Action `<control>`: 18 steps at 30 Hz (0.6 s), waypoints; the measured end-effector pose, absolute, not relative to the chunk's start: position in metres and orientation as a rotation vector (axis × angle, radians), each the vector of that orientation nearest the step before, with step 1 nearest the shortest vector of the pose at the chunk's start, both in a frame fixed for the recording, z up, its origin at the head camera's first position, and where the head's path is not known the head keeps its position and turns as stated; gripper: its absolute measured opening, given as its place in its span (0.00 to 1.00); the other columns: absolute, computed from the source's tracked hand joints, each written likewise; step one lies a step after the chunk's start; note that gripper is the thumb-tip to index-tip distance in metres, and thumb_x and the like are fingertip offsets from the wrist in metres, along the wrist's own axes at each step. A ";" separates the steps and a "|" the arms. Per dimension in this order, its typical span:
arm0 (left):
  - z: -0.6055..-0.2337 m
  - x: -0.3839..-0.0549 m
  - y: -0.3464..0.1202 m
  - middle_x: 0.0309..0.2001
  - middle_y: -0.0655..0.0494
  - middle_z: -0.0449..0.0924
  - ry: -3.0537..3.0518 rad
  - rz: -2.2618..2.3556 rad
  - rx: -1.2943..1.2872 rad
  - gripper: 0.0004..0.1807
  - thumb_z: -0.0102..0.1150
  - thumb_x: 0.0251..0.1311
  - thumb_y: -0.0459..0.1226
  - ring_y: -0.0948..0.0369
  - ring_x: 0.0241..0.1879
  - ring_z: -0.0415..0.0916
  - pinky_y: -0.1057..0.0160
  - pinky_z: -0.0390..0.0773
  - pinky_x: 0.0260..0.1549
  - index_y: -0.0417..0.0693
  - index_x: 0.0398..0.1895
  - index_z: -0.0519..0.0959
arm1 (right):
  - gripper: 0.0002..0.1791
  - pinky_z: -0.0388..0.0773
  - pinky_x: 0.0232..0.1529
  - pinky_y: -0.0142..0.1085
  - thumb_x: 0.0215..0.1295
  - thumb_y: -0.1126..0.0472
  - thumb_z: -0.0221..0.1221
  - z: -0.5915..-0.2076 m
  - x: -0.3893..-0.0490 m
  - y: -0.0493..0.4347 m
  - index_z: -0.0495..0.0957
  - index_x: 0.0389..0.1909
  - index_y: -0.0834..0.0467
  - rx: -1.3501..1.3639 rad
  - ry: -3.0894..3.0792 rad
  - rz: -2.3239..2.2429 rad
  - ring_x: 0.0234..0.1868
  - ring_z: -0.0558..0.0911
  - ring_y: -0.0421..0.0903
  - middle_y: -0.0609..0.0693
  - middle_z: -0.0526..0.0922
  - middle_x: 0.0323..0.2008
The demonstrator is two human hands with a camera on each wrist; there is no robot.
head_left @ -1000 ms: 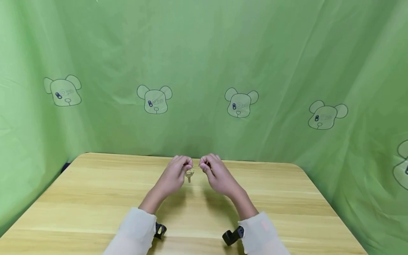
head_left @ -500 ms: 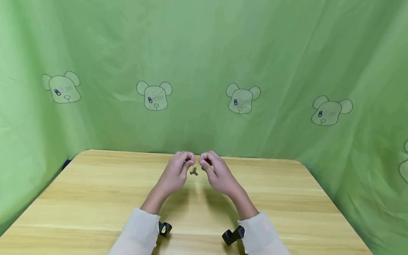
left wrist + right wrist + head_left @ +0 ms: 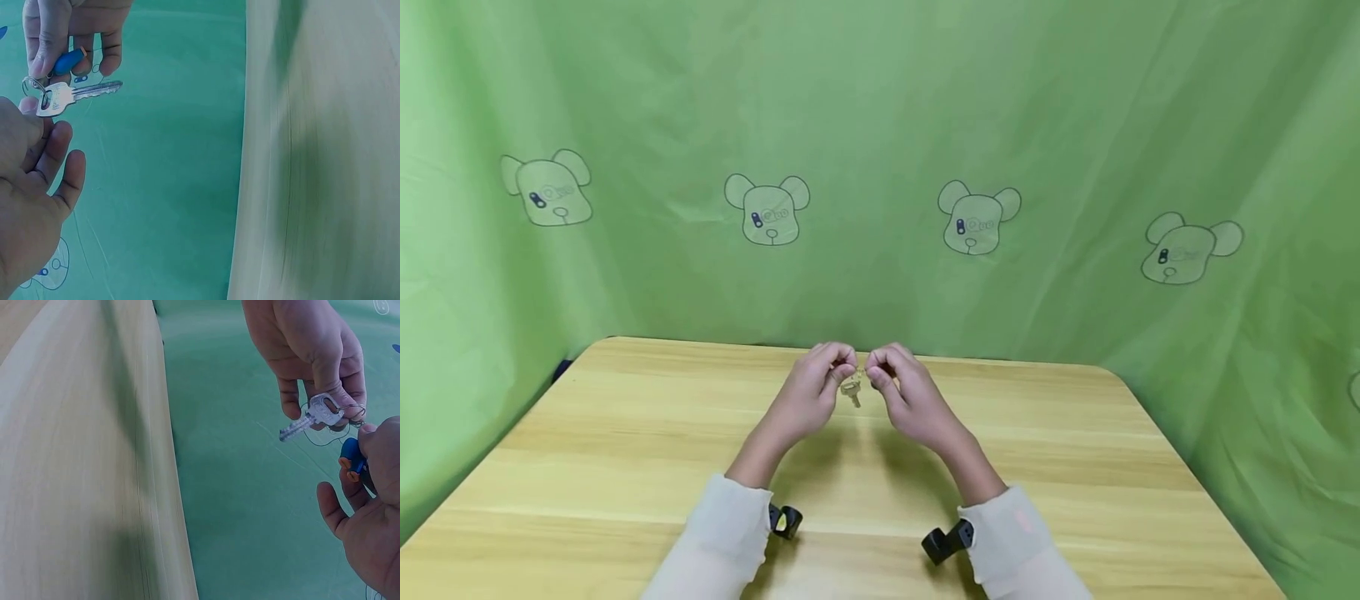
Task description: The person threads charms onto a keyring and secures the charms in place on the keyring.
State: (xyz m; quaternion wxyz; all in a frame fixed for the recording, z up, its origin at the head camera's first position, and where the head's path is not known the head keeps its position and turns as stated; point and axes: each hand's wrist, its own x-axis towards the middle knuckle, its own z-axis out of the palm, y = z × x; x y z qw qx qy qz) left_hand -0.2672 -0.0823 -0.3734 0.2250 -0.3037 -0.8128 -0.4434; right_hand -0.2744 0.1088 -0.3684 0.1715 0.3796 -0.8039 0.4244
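A silver key point(image 3: 319, 414) hangs from a thin metal key ring point(image 3: 30, 86) between my two hands. My left hand point(image 3: 808, 392) pinches the ring between thumb and finger, its other fingers curled loosely below. Opposite it, my right hand point(image 3: 913, 400) pinches the end of a small blue keychain charm point(image 3: 351, 453), which has orange parts. The fingertips of both hands almost meet around the ring. In the head view the key point(image 3: 852, 392) looks brassy and dangles tilted under the left fingertips. The exact join of charm and ring is hidden by the fingers.
Below the hands lies a light wood-grain table point(image 3: 1037, 467) with rounded far corners. A green curtain point(image 3: 865, 108) printed with bear heads surrounds it at the back and sides. Black wrist-worn cameras point(image 3: 947, 542) sit at both cuffs.
The scene has shifted upward in the head view. The key has swung and turned below the ring. Both hands keep their pinch and have drawn slightly closer together.
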 end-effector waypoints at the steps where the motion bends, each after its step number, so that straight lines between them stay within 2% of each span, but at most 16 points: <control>1: -0.373 -0.267 -0.083 0.35 0.55 0.76 -2.243 -1.220 -0.836 0.02 0.55 0.71 0.31 0.58 0.40 0.71 0.59 0.76 0.42 0.43 0.37 0.75 | 0.04 0.74 0.43 0.37 0.76 0.66 0.52 -0.368 -0.275 0.108 0.73 0.39 0.62 1.077 -2.284 1.207 0.41 0.72 0.45 0.49 0.72 0.34; 12: -0.375 -0.271 -0.081 0.33 0.54 0.75 -2.238 -1.202 -0.888 0.03 0.56 0.70 0.30 0.59 0.37 0.70 0.61 0.75 0.40 0.44 0.36 0.75 | 0.04 0.75 0.42 0.36 0.77 0.67 0.52 -0.367 -0.275 0.108 0.73 0.40 0.61 1.062 -2.295 1.217 0.40 0.73 0.44 0.50 0.73 0.35; 18: -0.374 -0.269 -0.082 0.33 0.50 0.77 -2.243 -1.219 -0.871 0.03 0.56 0.70 0.30 0.58 0.38 0.71 0.59 0.75 0.41 0.44 0.36 0.75 | 0.04 0.75 0.41 0.35 0.77 0.66 0.52 -0.367 -0.272 0.109 0.73 0.40 0.60 1.059 -2.288 1.233 0.39 0.74 0.44 0.50 0.73 0.35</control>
